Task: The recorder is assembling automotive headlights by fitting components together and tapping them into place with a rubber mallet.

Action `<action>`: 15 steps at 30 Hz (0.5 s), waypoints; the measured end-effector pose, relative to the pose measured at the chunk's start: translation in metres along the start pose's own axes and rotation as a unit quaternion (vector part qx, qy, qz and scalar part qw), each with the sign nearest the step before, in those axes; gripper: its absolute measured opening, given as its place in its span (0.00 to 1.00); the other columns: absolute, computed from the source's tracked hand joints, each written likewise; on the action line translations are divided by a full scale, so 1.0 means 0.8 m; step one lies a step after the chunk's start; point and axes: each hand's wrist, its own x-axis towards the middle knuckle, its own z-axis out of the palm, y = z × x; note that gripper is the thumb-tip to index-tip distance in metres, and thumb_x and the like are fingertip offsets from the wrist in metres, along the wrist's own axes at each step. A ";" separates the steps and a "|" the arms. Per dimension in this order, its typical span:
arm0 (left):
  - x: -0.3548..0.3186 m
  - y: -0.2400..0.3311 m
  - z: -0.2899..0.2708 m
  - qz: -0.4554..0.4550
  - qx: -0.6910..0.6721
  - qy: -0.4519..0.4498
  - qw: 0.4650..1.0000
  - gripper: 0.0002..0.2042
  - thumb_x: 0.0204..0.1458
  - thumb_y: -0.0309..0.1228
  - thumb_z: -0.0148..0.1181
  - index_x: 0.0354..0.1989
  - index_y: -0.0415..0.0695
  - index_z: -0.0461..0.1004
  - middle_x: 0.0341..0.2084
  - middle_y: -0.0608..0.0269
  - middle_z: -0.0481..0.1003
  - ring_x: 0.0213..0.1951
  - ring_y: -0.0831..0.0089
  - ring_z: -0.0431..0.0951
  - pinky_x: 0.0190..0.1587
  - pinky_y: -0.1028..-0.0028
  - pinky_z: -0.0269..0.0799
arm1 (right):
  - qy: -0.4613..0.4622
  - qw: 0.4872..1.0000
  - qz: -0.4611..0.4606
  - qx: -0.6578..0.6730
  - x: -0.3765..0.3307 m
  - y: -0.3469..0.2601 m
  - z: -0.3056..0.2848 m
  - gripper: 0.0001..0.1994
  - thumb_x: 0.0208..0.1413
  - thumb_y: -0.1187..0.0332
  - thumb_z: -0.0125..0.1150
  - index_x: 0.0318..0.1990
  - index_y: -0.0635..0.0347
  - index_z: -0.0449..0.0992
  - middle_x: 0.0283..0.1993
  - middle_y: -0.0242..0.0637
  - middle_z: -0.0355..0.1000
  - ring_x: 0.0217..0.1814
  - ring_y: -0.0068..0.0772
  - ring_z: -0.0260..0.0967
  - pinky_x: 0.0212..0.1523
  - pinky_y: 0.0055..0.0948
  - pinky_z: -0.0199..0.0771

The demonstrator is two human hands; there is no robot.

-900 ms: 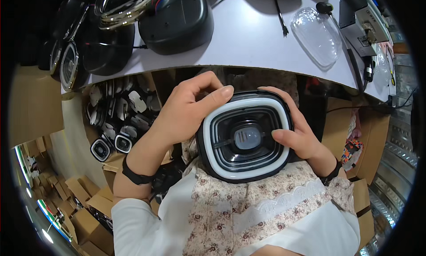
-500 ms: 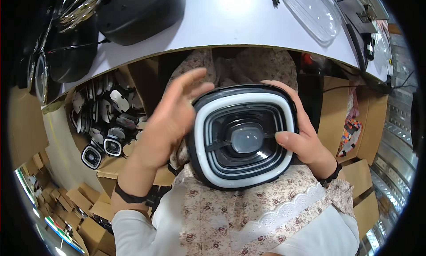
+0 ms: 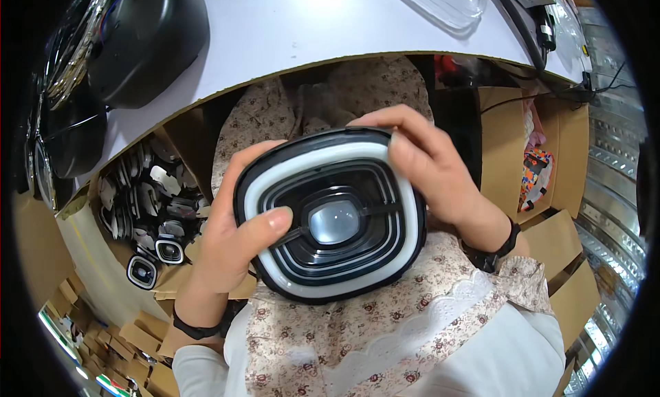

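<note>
Watching through the head camera, I find the black-bodied headlamp unit directly between the hands and touching both, so neither is really nearer; the left hand takes its left end, the right hand its upper right corner. Its long axis runs roughly left to right, tilted so that the right end sits higher in my view, with the lens side facing up toward me. I see the left hand clamped on the unit, thumb pressed over the front inside the white ring, fingers wrapped behind the edge. The right hand is closed on it too, thumb at the ring's outer corner and fingers curled over the top edge; I can't tell how far they reach behind. The unit hangs over the floral apron, and whether its lower edge rests there I can't tell. Beyond the unit lies the white table, carrying a black housing to the unit's upper left and a clear plastic cover to its upper right.
</note>
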 end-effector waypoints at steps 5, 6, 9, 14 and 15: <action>0.004 0.005 0.002 -0.012 0.000 0.024 1.000 0.32 0.56 0.32 0.60 0.69 0.35 0.58 0.59 0.51 0.72 0.60 0.65 0.72 0.65 0.66 0.65 | -0.002 0.999 0.002 0.036 0.003 -0.003 0.006 0.23 0.74 0.56 0.49 0.67 0.62 0.64 0.54 0.36 0.74 0.57 0.24 0.70 0.58 0.26 0.71; 0.004 0.007 0.001 -0.010 -0.008 0.030 0.999 0.32 0.56 0.32 0.60 0.68 0.36 0.59 0.59 0.51 0.72 0.60 0.65 0.72 0.65 0.66 0.64 | -0.005 0.999 0.001 0.039 0.002 -0.002 0.008 0.23 0.74 0.56 0.49 0.67 0.62 0.64 0.54 0.36 0.74 0.57 0.24 0.70 0.58 0.26 0.71; 0.006 0.003 -0.001 -0.016 -0.004 0.018 1.000 0.30 0.59 0.33 0.60 0.69 0.36 0.59 0.60 0.51 0.71 0.61 0.66 0.71 0.66 0.66 0.63 | -0.027 0.998 0.010 0.056 -0.007 0.002 0.006 0.30 0.71 0.56 0.55 0.71 0.64 0.56 0.63 0.41 0.68 0.65 0.29 0.65 0.65 0.32 0.67; 0.008 0.005 -0.003 -0.031 -0.009 0.018 0.999 0.33 0.57 0.34 0.65 0.69 0.37 0.59 0.59 0.51 0.71 0.60 0.66 0.72 0.64 0.66 0.65 | -0.022 0.997 0.038 0.058 -0.008 -0.002 0.009 0.35 0.64 0.57 0.60 0.73 0.65 0.55 0.68 0.46 0.65 0.71 0.36 0.63 0.71 0.36 0.61; 0.009 0.007 -0.004 -0.001 0.072 0.026 0.997 0.35 0.54 0.35 0.68 0.68 0.38 0.60 0.59 0.51 0.72 0.60 0.66 0.73 0.63 0.66 0.67 | -0.020 0.997 0.039 0.065 -0.006 -0.003 0.010 0.35 0.64 0.59 0.61 0.73 0.65 0.55 0.68 0.46 0.64 0.71 0.36 0.62 0.71 0.36 0.60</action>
